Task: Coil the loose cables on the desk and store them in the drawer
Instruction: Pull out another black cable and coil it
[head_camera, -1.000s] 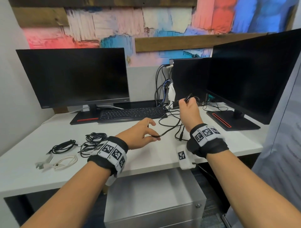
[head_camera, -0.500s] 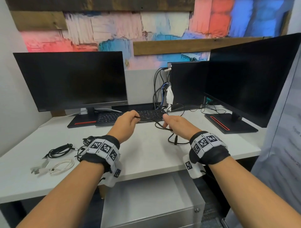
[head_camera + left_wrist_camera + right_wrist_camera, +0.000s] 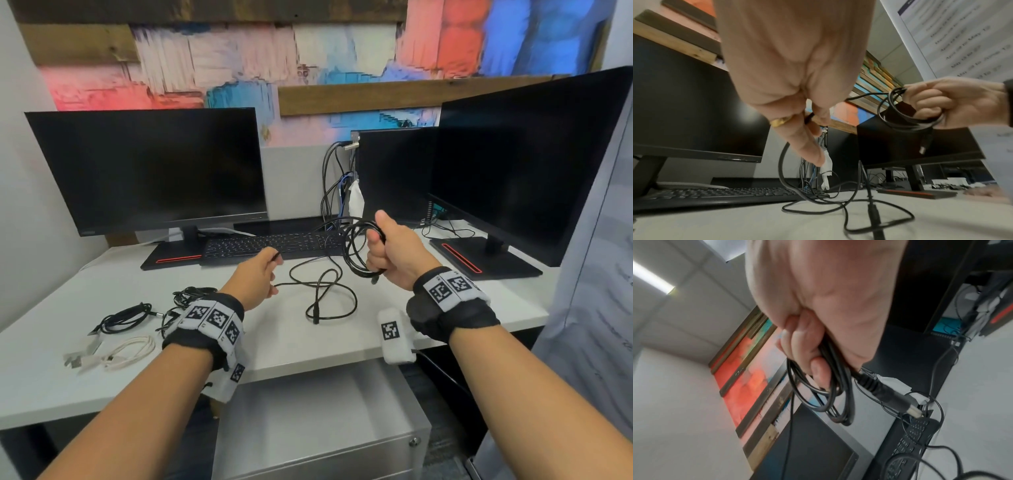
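Note:
My right hand (image 3: 383,246) is raised above the desk and grips several coiled loops of a black cable (image 3: 356,253) (image 3: 830,395); a plug end (image 3: 892,397) hangs from the fist. The rest of that cable (image 3: 322,294) trails in loose loops on the white desk (image 3: 291,335). My left hand (image 3: 263,274) (image 3: 809,116) pinches the cable's free run between thumb and fingers, left of the coil. The grey drawer unit (image 3: 318,421) stands under the desk's front edge; whether its drawer is open I cannot tell.
More cables lie at the desk's left: two black bundles (image 3: 126,317) (image 3: 185,298) and a white one (image 3: 126,351). A black keyboard (image 3: 270,245) and monitors (image 3: 150,168) (image 3: 534,161) stand behind. Wired cables (image 3: 334,192) hang at the back.
My right hand has risen and moved right, now holding more loops in its fist. My left hand slid back along the cable toward me, leaving loose loops on the desk.

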A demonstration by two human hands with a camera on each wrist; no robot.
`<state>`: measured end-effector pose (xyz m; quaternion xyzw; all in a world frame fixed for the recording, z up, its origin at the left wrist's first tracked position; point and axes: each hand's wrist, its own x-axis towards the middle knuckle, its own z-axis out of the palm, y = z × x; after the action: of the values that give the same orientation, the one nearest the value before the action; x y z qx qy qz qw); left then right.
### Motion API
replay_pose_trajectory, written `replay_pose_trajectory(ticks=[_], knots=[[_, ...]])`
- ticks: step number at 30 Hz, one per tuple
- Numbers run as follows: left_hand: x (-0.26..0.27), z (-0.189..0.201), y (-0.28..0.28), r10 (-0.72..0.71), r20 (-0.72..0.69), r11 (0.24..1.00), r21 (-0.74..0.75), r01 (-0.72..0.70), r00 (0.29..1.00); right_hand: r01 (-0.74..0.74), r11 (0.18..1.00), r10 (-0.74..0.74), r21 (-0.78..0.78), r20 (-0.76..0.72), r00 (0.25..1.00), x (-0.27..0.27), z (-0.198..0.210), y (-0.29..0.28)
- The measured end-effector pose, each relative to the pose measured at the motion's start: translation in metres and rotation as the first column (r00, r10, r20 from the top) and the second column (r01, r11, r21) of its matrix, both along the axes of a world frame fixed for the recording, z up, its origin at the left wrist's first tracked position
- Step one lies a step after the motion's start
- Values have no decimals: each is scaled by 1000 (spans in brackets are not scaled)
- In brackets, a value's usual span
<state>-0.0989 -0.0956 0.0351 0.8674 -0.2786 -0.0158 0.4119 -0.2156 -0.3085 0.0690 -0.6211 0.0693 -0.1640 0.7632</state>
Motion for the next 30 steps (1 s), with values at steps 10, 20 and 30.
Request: replay_pose_trajectory(ticks=[10, 20, 30], knots=[[-20, -20, -7, -234, -25, 822, 529, 212, 972, -17, 856, -100, 517, 198, 975, 4, 2, -12], [-17, -19, 5, -254, -116, 687, 677, 264, 960, 235, 838, -357, 492, 171, 918, 11, 1, -18], [-12, 1, 5, -339, 300, 915, 326, 239, 892, 456, 800, -457, -389, 97, 884, 6, 0, -4]])
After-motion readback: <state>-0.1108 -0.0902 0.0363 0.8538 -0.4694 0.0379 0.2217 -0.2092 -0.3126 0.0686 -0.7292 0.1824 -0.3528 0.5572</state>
